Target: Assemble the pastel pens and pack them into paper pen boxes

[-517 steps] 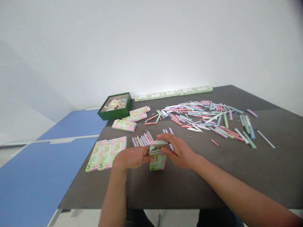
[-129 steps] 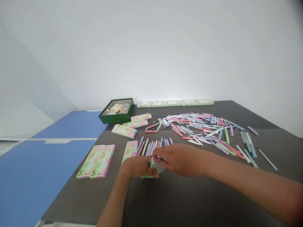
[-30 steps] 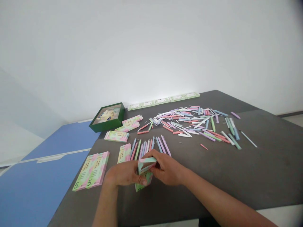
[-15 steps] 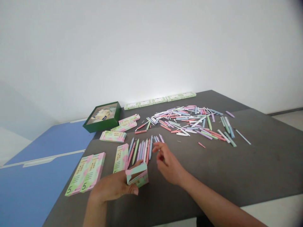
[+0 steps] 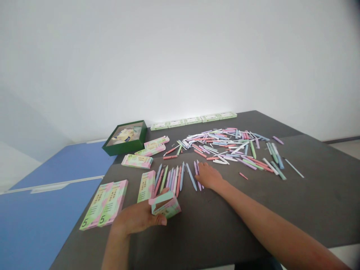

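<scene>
Gripping a pink-and-mint cardboard carton [image 5: 165, 206] narrowly in our left hand [image 5: 135, 220], low at six o'clock on the dark grey tabletop [image 5: 309, 210], we lay our open right hand [image 5: 209, 177], holding nothing, beside slim pastel plastic pens [image 5: 182, 176] at twelve o'clock from the carton. Flat printed cartons [image 5: 104, 202] lie at nine o'clock.

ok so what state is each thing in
left hand: gripping the pink-and-green carton
pink-and-green carton: open at one end
right hand: resting on the table beside the pastel pens
pastel pens: lying side by side
far pens: loose heap
cartons marked 5: lying flat
green box: open, packets inside
</scene>
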`<state>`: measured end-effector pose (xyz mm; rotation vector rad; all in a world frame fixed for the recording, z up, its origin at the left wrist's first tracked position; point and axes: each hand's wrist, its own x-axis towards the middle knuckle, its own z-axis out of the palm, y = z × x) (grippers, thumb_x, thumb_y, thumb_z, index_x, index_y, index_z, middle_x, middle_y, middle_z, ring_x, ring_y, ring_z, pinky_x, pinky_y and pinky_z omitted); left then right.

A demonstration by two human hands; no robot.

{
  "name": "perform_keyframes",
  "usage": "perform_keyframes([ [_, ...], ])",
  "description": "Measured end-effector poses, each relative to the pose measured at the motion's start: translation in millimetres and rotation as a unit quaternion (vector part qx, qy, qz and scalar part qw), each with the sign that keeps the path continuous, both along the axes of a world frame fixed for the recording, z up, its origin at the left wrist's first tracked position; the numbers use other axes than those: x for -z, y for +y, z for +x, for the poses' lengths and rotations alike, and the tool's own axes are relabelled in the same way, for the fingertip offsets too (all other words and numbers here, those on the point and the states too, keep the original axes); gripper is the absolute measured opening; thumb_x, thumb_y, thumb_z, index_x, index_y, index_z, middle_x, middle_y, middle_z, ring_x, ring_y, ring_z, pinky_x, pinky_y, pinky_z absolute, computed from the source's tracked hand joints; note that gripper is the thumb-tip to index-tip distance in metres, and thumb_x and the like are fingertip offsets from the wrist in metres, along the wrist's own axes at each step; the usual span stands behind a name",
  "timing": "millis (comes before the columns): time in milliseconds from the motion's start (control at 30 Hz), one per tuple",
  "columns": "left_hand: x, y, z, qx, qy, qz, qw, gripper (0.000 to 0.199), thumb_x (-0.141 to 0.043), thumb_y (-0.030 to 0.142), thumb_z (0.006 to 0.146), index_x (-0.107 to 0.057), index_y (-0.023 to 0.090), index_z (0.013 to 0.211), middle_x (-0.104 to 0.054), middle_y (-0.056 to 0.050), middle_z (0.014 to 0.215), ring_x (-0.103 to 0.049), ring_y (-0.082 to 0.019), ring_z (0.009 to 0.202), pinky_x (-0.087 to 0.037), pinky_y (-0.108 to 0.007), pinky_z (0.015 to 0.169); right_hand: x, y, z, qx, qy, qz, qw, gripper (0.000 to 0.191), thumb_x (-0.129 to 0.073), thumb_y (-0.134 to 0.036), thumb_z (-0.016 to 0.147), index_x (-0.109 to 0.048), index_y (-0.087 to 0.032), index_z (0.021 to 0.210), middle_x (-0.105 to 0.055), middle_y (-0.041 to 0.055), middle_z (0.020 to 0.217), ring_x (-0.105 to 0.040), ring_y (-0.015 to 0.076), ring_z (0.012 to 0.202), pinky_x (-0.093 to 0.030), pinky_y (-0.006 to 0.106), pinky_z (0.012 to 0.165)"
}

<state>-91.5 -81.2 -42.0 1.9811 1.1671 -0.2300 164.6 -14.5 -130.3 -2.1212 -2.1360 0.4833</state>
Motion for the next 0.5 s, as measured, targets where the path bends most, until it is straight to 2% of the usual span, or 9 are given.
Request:
perform_keyframes([
  [233,1.1,2.8,-2.0,-0.005,-0.016,-0.001,1.000,0.062,-0.052,0.056,0.078,-0.045,0.024,0.131,-0.058,-0.002,0.123,-0.052,-0.026,0.111,-0.039,-0.028,0.090,0.1,7.9,-4.1,0.020,-0.037,-0.012,0.999,0.046,-0.053,-0.026,0.075,-0.043,-0.009,0.116,-0.051,0.0219,0.114,-0.051,0.0330,0.107,-0.039,0.047,0.085],
  [367,0.5,3.2,-1.3,-0.005,-0.023,-0.008,1.000,0.060,-0.053,0.056,0.078,-0.047,0.025,0.129,-0.060,-0.001,0.120,-0.053,-0.026,0.109,-0.039,-0.026,0.089,4.7,13.9,-9.0,0.038,-0.046,-0.017,0.998,0.036,-0.047,-0.020,0.080,-0.044,-0.007,0.113,-0.052,0.0245,0.113,-0.053,0.0325,0.106,-0.039,0.046,0.084],
  [500,-0.2,2.9,-1.4,-0.016,-0.014,-0.016,1.000,0.055,-0.052,0.054,0.078,-0.052,0.023,0.124,-0.065,-0.001,0.111,-0.056,-0.025,0.104,-0.040,-0.025,0.087,3.4,21.6,-3.6,0.045,-0.035,-0.029,0.998,0.027,-0.039,-0.014,0.085,-0.045,-0.009,0.110,-0.058,0.0228,0.105,-0.058,0.0298,0.100,-0.042,0.042,0.079],
])
